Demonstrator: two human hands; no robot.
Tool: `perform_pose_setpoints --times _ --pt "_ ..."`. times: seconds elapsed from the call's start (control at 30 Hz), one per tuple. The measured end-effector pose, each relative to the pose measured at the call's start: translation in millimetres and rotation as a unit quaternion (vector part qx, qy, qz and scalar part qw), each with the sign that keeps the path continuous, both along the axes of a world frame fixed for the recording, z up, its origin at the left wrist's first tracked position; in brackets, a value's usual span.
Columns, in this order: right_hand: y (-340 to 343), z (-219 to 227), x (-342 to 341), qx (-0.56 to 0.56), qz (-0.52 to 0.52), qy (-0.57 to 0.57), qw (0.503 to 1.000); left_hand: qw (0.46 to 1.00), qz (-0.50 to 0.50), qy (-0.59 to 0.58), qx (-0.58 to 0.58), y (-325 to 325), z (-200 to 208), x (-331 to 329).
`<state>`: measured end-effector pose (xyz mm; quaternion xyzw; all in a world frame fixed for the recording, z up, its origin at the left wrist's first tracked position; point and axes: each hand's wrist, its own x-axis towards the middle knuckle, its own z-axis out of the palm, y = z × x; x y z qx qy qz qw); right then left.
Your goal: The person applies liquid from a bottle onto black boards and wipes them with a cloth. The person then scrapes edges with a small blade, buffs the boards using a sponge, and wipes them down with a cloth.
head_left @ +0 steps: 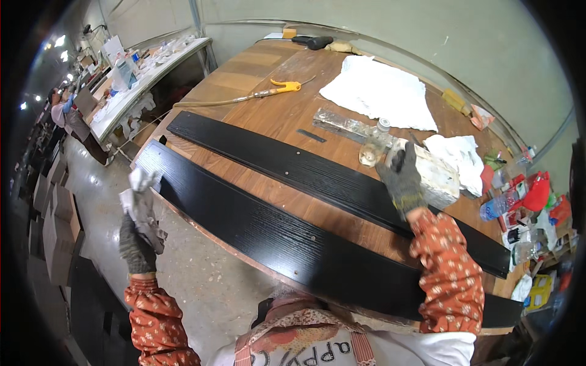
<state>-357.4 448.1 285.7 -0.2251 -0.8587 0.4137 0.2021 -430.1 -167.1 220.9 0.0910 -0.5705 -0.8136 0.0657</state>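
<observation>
Closest, 6 o'clock: dark lettering across the white bib (pixel 305 352). Near black board (pixel 262 226) runs 9 to 4; far black board (pixel 293 165) just beyond. Left hand (pixel 135 244) at 8, gloved fingers clamped on a crumpled cloth (pixel 135 201) — by the near board's 9 o'clock end. Right hand (pixel 403 178) at 3, thumb apart from fingers, forearm crossing both boards. White block (pixel 441 182) beside it; labelled bottle (pixel 499 206), print illegible. Glass jar (pixel 370 152) at 2, yellow air gun (pixel 285 87) at 12 — co-worker (pixel 74 119) near 10.
</observation>
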Motion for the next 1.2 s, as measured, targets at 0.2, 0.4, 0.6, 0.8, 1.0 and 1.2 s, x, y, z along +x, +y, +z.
perform_pose_setpoints --times 0.2,0.4,0.6,0.8,1.0,1.2 --pt "76.1 -103.3 -116.5 0.198 -0.054 0.001 0.979 0.979 -0.116 0.069 0.153 93.3 80.2 24.1" --pt "36.9 -76.4 -116.5 0.154 -0.083 -0.039 0.984 0.977 -0.179 0.085 -0.076 151.4 112.8 6.8" --pt "-49.0 11.8 -92.6 0.219 0.117 0.011 0.969 0.889 -0.433 0.011 0.148 223.7 137.7 -55.5" --pt "-129.1 56.3 -63.2 0.497 0.222 -0.035 0.838 0.860 -0.445 0.139 -0.207 275.2 66.3 -95.1" --pt "-152.0 79.4 -43.8 0.539 0.159 -0.114 0.819 0.805 -0.401 0.358 -0.251 295.1 61.3 -82.1" --pt "-115.0 61.0 -55.9 0.418 0.119 -0.010 0.901 0.816 -0.337 0.388 -0.264 328.4 80.1 -106.7"
